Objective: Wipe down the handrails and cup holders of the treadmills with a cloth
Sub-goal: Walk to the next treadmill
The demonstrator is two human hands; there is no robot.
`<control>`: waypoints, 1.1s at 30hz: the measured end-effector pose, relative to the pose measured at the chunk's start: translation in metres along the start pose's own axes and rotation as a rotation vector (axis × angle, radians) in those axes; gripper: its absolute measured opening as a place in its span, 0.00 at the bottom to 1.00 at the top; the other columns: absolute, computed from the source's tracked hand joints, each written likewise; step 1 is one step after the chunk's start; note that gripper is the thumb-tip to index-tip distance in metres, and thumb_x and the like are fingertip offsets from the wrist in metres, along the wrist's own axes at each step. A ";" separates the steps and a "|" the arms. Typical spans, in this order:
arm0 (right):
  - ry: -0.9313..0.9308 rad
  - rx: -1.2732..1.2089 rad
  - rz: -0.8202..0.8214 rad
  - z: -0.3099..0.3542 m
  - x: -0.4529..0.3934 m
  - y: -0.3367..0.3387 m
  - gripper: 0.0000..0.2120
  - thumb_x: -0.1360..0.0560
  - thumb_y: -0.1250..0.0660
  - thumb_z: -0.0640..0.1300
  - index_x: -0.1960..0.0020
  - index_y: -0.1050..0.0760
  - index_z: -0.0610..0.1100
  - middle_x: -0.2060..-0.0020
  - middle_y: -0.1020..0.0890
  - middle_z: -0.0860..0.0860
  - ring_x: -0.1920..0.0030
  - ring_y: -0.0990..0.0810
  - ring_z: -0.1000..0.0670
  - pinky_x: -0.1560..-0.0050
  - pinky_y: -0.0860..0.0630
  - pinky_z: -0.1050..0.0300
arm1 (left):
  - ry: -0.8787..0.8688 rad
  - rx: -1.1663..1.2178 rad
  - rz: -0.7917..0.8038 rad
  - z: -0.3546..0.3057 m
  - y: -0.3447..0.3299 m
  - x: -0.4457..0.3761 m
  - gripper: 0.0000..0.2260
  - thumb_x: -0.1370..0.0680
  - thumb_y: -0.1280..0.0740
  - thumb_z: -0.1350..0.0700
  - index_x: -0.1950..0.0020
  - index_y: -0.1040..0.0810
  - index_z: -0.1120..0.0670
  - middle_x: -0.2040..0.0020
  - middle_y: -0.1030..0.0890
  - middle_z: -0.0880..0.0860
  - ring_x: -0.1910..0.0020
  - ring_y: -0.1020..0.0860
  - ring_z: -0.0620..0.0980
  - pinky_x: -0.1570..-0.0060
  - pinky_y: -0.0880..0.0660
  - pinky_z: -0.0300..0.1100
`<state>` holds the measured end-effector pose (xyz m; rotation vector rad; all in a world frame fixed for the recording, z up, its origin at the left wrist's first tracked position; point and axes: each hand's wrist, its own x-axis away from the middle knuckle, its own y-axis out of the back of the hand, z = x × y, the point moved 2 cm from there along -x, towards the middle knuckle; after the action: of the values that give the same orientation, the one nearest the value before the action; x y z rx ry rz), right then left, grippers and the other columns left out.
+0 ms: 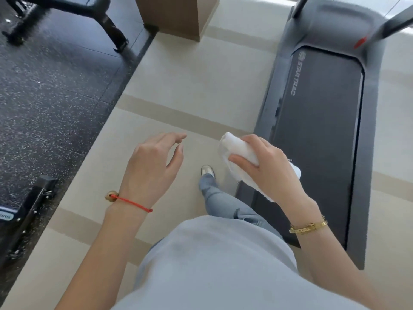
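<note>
Head camera looks down on a person standing on pale tiled floor (190,81), just beside the rear end of a grey treadmill (312,121). Right hand (266,168) has its fingers and thumb curled round a bunched white cloth (240,151), one end poking out toward the left and a loose tail hanging below the palm. That hand sits in the air above the treadmill's near corner, apart from its deck. A gold bracelet (308,227) circles the right wrist. Left hand (154,162) floats over the tiles with fingers relaxed and slightly spread, holding nothing; a red string bracelet (131,203) with a small bell is tied at its wrist. The treadmill's dark belt carries a brand name along its left side rail, and two uprights rise at the far end, where a red tag (361,42) shows. To the left lies speckled black rubber flooring (51,86) with dark equipment frames on it. A brown pillar (176,14) stands at the top. Below the hands, one jeans leg and a shoe (207,170) step forward.
</note>
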<state>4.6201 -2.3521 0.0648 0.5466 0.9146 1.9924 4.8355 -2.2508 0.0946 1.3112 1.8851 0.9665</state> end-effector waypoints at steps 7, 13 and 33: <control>-0.081 -0.017 -0.101 -0.009 -0.098 0.015 0.23 0.27 0.41 0.65 0.41 0.28 0.50 0.51 0.22 0.56 0.57 0.28 0.56 0.58 0.35 0.64 | -0.117 0.039 0.046 0.010 -0.005 -0.130 0.12 0.20 0.37 0.57 0.38 0.21 0.55 0.44 0.17 0.51 0.45 0.19 0.51 0.43 0.24 0.52; -0.125 0.011 -0.175 -0.027 -0.195 0.059 0.24 0.27 0.42 0.66 0.40 0.28 0.50 0.50 0.21 0.56 0.55 0.25 0.54 0.57 0.31 0.59 | -0.185 0.066 0.077 -0.006 -0.016 -0.258 0.11 0.19 0.36 0.58 0.38 0.20 0.55 0.44 0.17 0.51 0.44 0.19 0.52 0.43 0.24 0.54; -0.433 -0.030 -0.627 -0.098 -0.391 0.181 0.19 0.24 0.37 0.61 0.39 0.27 0.52 0.48 0.21 0.59 0.49 0.23 0.59 0.49 0.30 0.71 | -0.710 0.207 0.310 -0.125 -0.094 -0.602 0.11 0.19 0.36 0.58 0.38 0.21 0.54 0.44 0.18 0.49 0.45 0.20 0.53 0.44 0.24 0.53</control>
<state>4.6723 -2.7866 0.1280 0.5594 0.6738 1.2566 4.8666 -2.8705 0.1359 1.8072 1.2730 0.3536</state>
